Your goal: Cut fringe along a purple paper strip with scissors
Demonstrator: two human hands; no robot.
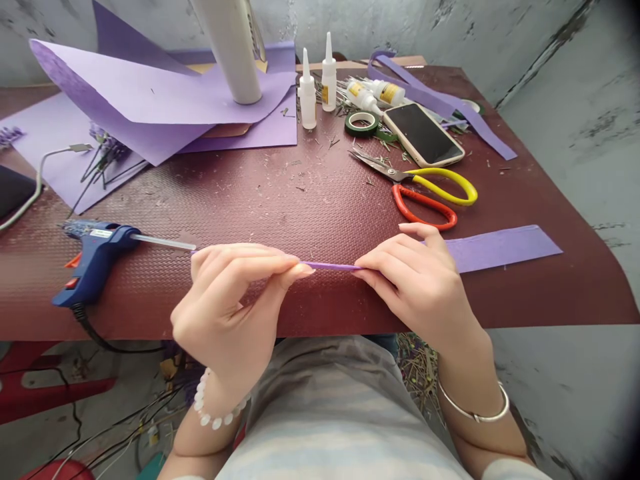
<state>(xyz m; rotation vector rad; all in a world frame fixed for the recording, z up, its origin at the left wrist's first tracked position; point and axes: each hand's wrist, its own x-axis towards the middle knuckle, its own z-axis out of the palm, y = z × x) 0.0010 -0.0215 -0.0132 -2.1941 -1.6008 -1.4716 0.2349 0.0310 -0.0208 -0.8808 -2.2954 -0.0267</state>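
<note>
Between my two hands runs a thin purple strip [333,266], narrow as a cord and held taut just above the table's front part. It looks like twisted or rolled crepe paper. My left hand [235,287] pinches it between thumb and fingertips, and a bit of purple shows at that hand's far side. The thumb and fingers of my right hand [417,283] close on the other end. A wider flat purple paper strip [505,248] lies on the table, partly hidden behind my right hand. Whether it joins the thin strip I cannot tell.
A blue glue gun [100,257] with a clear stick lies left. Scissors [400,177], a phone [424,133], green tape [361,124] and glue bottles [308,100] are beyond my hands. Large purple paper sheets [150,100] lie under a pale cylinder [233,53] at the back.
</note>
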